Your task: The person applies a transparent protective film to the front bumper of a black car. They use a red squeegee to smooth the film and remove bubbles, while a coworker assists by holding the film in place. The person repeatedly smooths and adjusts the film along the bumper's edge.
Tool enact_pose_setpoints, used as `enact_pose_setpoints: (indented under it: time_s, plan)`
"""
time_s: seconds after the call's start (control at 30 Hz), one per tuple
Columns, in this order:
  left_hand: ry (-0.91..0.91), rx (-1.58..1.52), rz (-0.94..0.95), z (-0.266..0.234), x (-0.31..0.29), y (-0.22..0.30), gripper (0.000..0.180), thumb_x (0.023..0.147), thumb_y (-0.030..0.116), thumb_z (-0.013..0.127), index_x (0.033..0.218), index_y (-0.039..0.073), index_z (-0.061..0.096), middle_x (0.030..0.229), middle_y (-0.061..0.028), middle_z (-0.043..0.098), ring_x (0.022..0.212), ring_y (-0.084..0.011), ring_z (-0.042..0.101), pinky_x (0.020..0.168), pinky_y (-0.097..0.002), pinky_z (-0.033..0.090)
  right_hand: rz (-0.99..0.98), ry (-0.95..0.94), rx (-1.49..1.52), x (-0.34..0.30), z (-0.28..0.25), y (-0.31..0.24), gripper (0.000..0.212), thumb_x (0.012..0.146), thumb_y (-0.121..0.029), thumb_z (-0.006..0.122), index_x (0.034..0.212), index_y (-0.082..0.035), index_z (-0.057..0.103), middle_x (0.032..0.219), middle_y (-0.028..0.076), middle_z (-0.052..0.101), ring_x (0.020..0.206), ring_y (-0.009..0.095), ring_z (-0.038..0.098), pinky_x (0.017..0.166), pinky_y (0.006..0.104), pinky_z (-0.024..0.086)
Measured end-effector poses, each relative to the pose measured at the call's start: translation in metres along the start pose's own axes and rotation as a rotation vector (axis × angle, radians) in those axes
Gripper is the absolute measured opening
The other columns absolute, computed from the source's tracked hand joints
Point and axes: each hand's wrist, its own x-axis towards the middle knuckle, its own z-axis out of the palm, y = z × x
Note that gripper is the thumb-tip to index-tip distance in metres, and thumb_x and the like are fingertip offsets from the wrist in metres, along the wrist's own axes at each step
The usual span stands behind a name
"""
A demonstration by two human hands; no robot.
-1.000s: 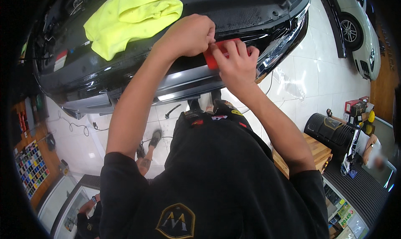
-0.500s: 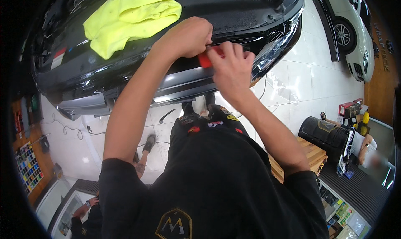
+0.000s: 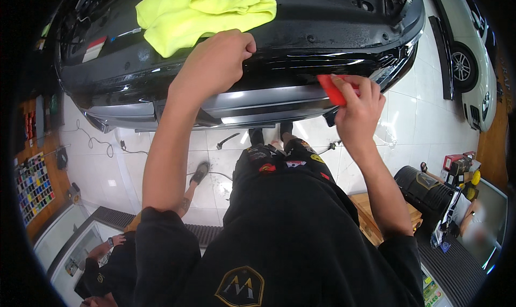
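Observation:
My right hand (image 3: 361, 105) grips a red squeegee (image 3: 331, 90), a flat card-like piece, against the right part of the glossy black car front (image 3: 279, 70). To the left, my left hand (image 3: 217, 60) is closed, its fingers curled over the top edge of the car front just below a bright yellow cloth (image 3: 215, 17). What those fingers pinch, if anything, is hidden. The cloth lies bunched on the black panel above the front. Farther left on that panel rests a small red-and-white squeegee (image 3: 95, 49).
A thin blue-and-white tool (image 3: 127, 34) lies left of the cloth. Below the bumper, a black strip (image 3: 228, 141) and cables are on the white tiled floor. A pale car (image 3: 470, 65) stands at right, near a black drum (image 3: 422, 184) and a wooden box (image 3: 371, 215). Other people are at the lower edges.
My right hand has slid to the right with the red squeegee, away from my left hand. The left hand stays closed near the cloth. The whole view has shifted somewhat.

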Motion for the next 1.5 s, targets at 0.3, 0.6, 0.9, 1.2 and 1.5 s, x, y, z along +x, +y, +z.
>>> enact_pose_setpoints:
  time_s: [0.3,0.6,0.9,1.2,1.5]
  plan:
    - [0.122,0.022,0.167,0.032,-0.004,0.004,0.018,0.091,0.013,0.077,0.106,0.006,0.070,0.100,-0.0108,0.066,0.099,-0.0331,0.067,0.085,-0.0440,0.053,-0.082,-0.012,0.055,0.000,0.019,-0.025,0.061,0.067,0.007,0.072,0.122,-0.018,0.077,0.119,0.004,0.064,0.119,0.031,0.056,0.093,0.0468,0.041]
    - [0.176,0.014,0.245,0.055,0.026,0.033,0.015,0.090,0.013,0.078,0.101,0.006,0.070,0.103,-0.0090,0.065,0.104,-0.0323,0.065,0.090,-0.0442,0.054,-0.054,-0.015,0.070,0.001,0.018,-0.024,0.060,0.068,0.005,0.072,0.123,-0.019,0.077,0.120,0.003,0.063,0.119,0.030,0.056,0.094,0.0472,0.040]
    - [0.360,0.104,0.231,0.072,0.033,0.047,0.012,0.085,0.012,0.077,0.094,0.005,0.071,0.098,-0.0109,0.065,0.100,-0.0328,0.065,0.084,-0.0455,0.054,-0.037,-0.010,0.105,0.005,0.021,-0.022,0.061,0.067,0.005,0.070,0.122,-0.020,0.076,0.121,0.003,0.064,0.120,0.031,0.056,0.095,0.0474,0.040]
    - [0.291,0.198,0.169,0.070,0.022,0.057,0.017,0.086,0.011,0.078,0.098,0.004,0.068,0.099,-0.0136,0.067,0.102,-0.0344,0.068,0.087,-0.0471,0.055,-0.115,0.007,0.074,0.007,0.023,-0.021,0.060,0.068,0.005,0.069,0.122,-0.018,0.076,0.119,0.004,0.064,0.119,0.031,0.057,0.094,0.0471,0.041]
    - [0.003,0.130,0.195,0.022,0.024,0.021,0.009,0.088,0.007,0.072,0.095,0.004,0.075,0.098,-0.0158,0.072,0.096,-0.0377,0.071,0.085,-0.0485,0.056,-0.227,0.040,0.042,0.020,0.031,-0.042,0.053,0.071,-0.007,0.074,0.121,-0.021,0.077,0.118,0.003,0.063,0.114,0.027,0.059,0.089,0.0477,0.040]
